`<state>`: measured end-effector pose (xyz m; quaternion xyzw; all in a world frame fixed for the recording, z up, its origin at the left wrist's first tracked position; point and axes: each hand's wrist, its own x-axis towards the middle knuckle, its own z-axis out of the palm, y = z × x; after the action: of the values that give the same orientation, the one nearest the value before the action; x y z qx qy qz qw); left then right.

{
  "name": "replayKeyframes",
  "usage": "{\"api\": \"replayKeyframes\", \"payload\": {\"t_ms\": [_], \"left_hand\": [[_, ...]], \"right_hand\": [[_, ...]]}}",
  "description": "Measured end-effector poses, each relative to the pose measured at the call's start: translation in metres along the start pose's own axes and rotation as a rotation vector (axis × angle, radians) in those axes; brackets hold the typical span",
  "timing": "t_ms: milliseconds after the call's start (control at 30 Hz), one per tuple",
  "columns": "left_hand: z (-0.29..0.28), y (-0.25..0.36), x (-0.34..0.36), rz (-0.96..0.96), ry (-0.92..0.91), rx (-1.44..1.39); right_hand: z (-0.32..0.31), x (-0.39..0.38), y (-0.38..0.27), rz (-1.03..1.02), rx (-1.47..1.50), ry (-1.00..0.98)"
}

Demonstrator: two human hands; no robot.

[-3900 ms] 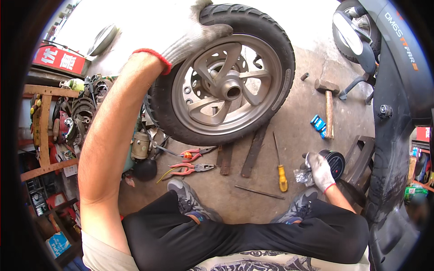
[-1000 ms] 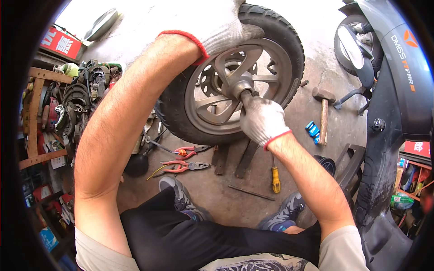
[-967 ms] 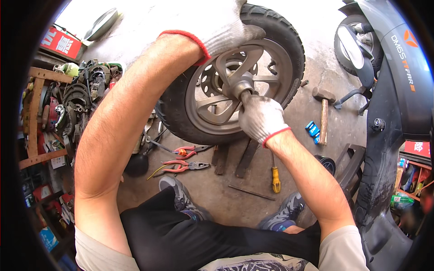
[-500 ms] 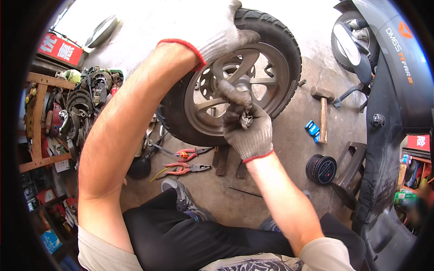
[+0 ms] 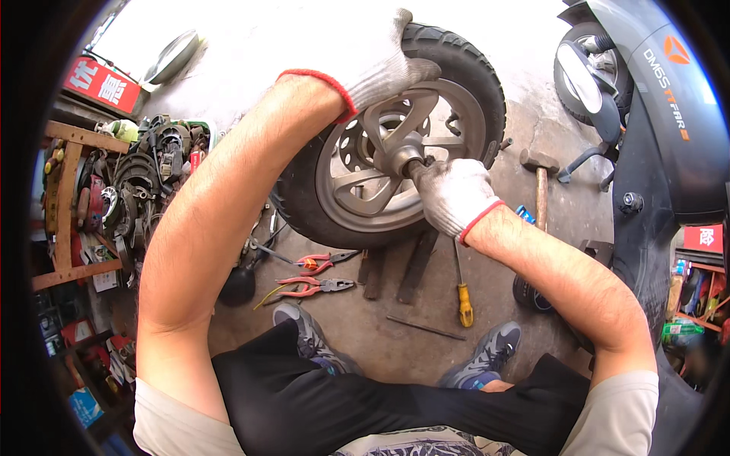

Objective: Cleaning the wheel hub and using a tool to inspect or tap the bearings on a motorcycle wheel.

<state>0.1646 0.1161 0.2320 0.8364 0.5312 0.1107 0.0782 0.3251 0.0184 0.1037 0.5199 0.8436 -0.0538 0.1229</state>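
Note:
A wheel (image 5: 365,202) with a black tyre and grey spoked rim stands tilted in front of me. My left hand (image 5: 386,67), in a white knit glove with a red cuff, grips the tyre's upper left edge. My right hand (image 5: 456,196), in a matching soiled glove, is closed at the hub (image 5: 398,156). Its curled fingers meet a short dark cylindrical piece that sits at the hub centre; whatever lies inside the grip is hidden. Behind the spokes a perforated brake disc (image 5: 351,146) shows in part.
Red-handled pliers (image 5: 315,285), a yellow-handled screwdriver (image 5: 464,304) and a thin rod (image 5: 426,327) lie on the floor. A hammer (image 5: 541,182) rests at right, near a dark scooter body (image 5: 654,152). Piled used parts (image 5: 144,175) and a wooden rack (image 5: 68,205) stand at left.
My right hand has turned over and its fingers have come to the hub centre, with the forearm swung out to the right. The left hand keeps its hold on the tyre.

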Motion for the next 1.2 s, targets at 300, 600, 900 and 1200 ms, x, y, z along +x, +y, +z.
{"api": "replayKeyframes", "payload": {"t_ms": [300,600,900,1200], "left_hand": [[0.019,-0.008,0.005,0.081,0.233,0.191],[0.04,-0.028,0.02,-0.014,0.08,-0.051],[0.028,-0.037,0.006,-0.014,0.104,0.03],[0.024,-0.03,-0.02,0.044,0.126,-0.099]], "right_hand": [[0.048,0.012,-0.031,0.342,1.126,0.291],[0.007,0.024,-0.059,0.686,3.39,0.336],[0.001,-0.009,-0.021,0.44,2.157,-0.004],[-0.108,-0.055,0.13,0.271,1.141,0.87]]}}
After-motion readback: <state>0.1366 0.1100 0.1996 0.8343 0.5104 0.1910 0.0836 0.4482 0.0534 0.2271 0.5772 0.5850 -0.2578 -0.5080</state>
